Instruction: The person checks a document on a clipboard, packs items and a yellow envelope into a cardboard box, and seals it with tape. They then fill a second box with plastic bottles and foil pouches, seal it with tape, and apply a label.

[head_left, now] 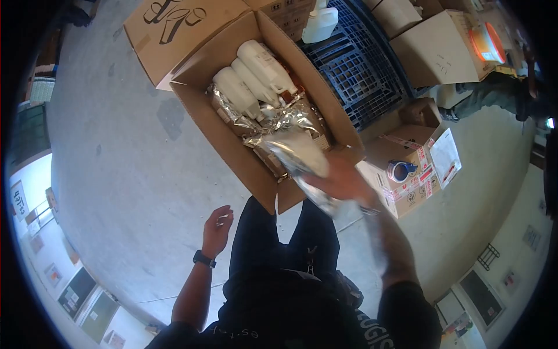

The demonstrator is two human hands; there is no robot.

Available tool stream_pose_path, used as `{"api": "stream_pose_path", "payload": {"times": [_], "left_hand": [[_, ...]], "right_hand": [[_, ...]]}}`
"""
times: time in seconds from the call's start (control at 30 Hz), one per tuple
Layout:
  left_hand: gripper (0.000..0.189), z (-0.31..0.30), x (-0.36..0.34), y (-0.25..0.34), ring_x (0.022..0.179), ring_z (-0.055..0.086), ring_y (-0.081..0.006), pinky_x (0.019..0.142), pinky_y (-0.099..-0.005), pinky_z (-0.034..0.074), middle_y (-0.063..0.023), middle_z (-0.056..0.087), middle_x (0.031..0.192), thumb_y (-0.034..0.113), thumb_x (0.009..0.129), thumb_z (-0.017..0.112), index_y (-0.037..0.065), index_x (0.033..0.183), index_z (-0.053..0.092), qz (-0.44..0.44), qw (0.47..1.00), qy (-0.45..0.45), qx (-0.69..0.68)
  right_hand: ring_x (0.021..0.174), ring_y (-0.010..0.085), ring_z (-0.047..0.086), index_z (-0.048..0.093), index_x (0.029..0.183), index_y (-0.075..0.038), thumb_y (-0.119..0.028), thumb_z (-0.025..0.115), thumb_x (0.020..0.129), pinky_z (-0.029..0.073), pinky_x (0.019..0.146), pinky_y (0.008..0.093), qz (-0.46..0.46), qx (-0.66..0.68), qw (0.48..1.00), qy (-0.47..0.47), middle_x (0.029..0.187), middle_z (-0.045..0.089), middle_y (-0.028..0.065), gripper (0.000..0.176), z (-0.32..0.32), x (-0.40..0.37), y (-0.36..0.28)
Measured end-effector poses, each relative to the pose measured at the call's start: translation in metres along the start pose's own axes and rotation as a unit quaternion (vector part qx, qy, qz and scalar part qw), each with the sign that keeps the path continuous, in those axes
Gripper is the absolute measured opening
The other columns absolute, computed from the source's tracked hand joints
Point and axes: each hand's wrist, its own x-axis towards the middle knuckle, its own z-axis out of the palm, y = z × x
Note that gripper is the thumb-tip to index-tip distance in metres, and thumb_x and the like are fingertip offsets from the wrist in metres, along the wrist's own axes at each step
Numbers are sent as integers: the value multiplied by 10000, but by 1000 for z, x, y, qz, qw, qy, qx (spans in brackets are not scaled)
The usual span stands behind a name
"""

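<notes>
An open cardboard box stands before me, holding several white plastic bottles laid on their sides at its far end. Crumpled silver foil pouches lie beside and below the bottles. Over the near right corner of the box, my right hand grips a silver foil pouch, both blurred by motion. My left hand hangs left of the box above the floor, fingers loosely bent and apart, with nothing in it.
A blue plastic pallet carries a white jug. Right of it sits a taped carton with a tape dispenser and a paper sheet. Another person's leg shows beside a large carton.
</notes>
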Motion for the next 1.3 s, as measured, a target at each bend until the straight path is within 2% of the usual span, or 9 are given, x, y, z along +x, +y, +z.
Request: {"api": "stream_pose_path", "payload": {"times": [0.07, 0.27, 0.37, 0.57, 0.77, 0.97, 1.07, 1.17, 1.3], "left_hand": [[329, -21, -2, -24, 987, 697, -164, 865, -318, 544, -99, 738, 1140, 192, 1004, 676, 17, 1282, 655, 11, 999, 26, 29], [394, -57, -15, -94, 991, 686, -158, 809, -313, 549, -84, 717, 1173, 278, 1020, 659, 49, 1338, 616, -89, 995, 37, -37], [368, -54, -20, -105, 903, 682, -146, 764, -282, 543, -119, 732, 1157, 241, 1013, 665, 30, 1312, 637, -118, 989, 52, -77], [458, -39, -16, -126, 1002, 695, -174, 798, -333, 573, -104, 704, 1199, 364, 1027, 650, 62, 1369, 602, -134, 987, 7, -83], [455, -32, -12, -142, 1018, 690, -174, 807, -331, 573, -106, 702, 1214, 352, 1025, 651, 60, 1370, 601, -149, 984, -4, -93], [467, -47, 0, -123, 1046, 691, -184, 818, -340, 572, -109, 698, 1237, 361, 1023, 651, 60, 1377, 596, -175, 981, -8, -85], [473, -56, 3, -132, 1054, 692, -191, 820, -350, 573, -111, 699, 1239, 366, 1022, 651, 60, 1378, 596, -156, 984, -18, -81], [464, -60, 3, -125, 1054, 692, -187, 823, -347, 570, -110, 699, 1238, 356, 1023, 649, 59, 1375, 598, -171, 983, 6, -73], [455, -49, 11, -125, 1055, 690, -185, 827, -340, 563, -107, 694, 1249, 346, 1025, 647, 60, 1375, 598, -181, 981, -10, -70]], "right_hand": [[1046, 424, 683, 611, 1199, 17, -367, 753, 873, 536, 924, 494, 116, -125, 985, 27, 1063, 684, 312, 523, 50, 58, -17], [1112, 419, 626, 524, 1283, 3, -345, 773, 837, 528, 935, 520, 162, -215, 958, 99, 1194, 601, 256, 618, 187, 109, 39], [1174, 455, 563, 457, 1393, 21, -317, 780, 826, 508, 963, 525, 197, -236, 940, 149, 1248, 554, 285, 735, 168, 137, 7], [1210, 478, 546, 398, 1512, -80, -356, 795, 823, 492, 997, 537, 47, -244, 915, 317, 1348, 506, 274, 842, 76, 274, 23], [1101, 485, 569, 295, 1613, -267, -453, 809, 812, 507, 915, 568, 75, -245, 931, 261, 1299, 488, 280, 970, 57, 340, 42], [1162, 478, 535, 293, 1615, -340, -430, 784, 832, 446, 964, 602, 137, -301, 895, 298, 1343, 479, 279, 928, 80, 305, 42], [1139, 447, 526, 315, 1606, -368, -410, 761, 859, 435, 952, 578, 43, -479, 792, 375, 1353, 471, 272, 871, 85, 331, 60], [1166, 442, 508, 325, 1602, -378, -402, 753, 870, 426, 956, 567, 23, -512, 781, 356, 1372, 462, 272, 848, 85, 338, 63], [1169, 467, 518, 302, 1614, -375, -311, 686, 908, 416, 965, 580, 0, -439, 855, 276, 1405, 447, 282, 806, 71, 323, 61]]}}
